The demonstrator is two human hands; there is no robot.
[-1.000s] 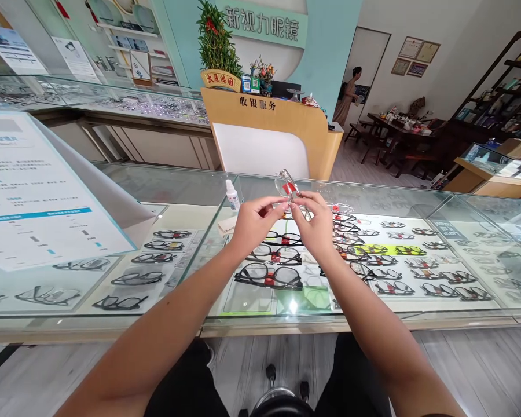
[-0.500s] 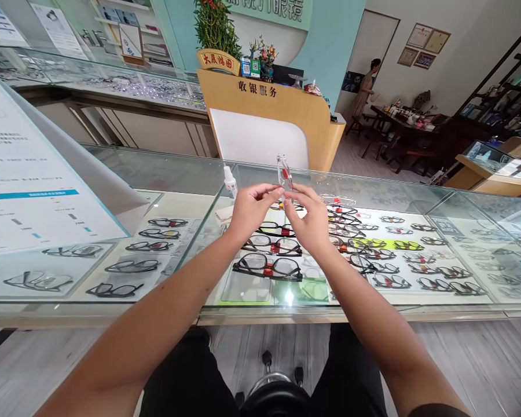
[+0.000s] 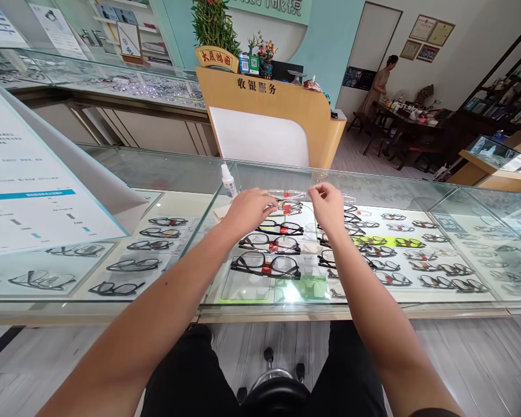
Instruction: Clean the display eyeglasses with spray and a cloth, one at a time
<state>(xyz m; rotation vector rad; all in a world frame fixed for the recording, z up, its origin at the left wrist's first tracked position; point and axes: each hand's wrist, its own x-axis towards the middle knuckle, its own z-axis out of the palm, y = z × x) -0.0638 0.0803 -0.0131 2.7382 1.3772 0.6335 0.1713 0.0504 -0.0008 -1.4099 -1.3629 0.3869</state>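
A pair of clear-framed glasses (image 3: 287,194) with a red tag lies at the far end of the middle column on the glass counter. My left hand (image 3: 250,209) is beside its left end, thumb and fingers slightly apart and seemingly empty. Just past its right end is my right hand (image 3: 327,204), fingertips pinched together; whether they hold anything is too small to tell. Below the clear pair are a gold-toned pair (image 3: 289,207) and black-framed glasses (image 3: 267,264) in a column. A white spray bottle (image 3: 228,182) stands left of my left hand.
More glasses (image 3: 393,279) fill the display on the right and left. A large printed card (image 3: 30,174) leans at the left. Beyond the counter stands a wooden cashier desk (image 3: 264,98). A person (image 3: 378,87) is by a dark table at the back right.
The clear-framed glasses were held upright between both hands; now they lie among the rows. My hands have moved apart, the right one to the right. The person at the back has shifted right.
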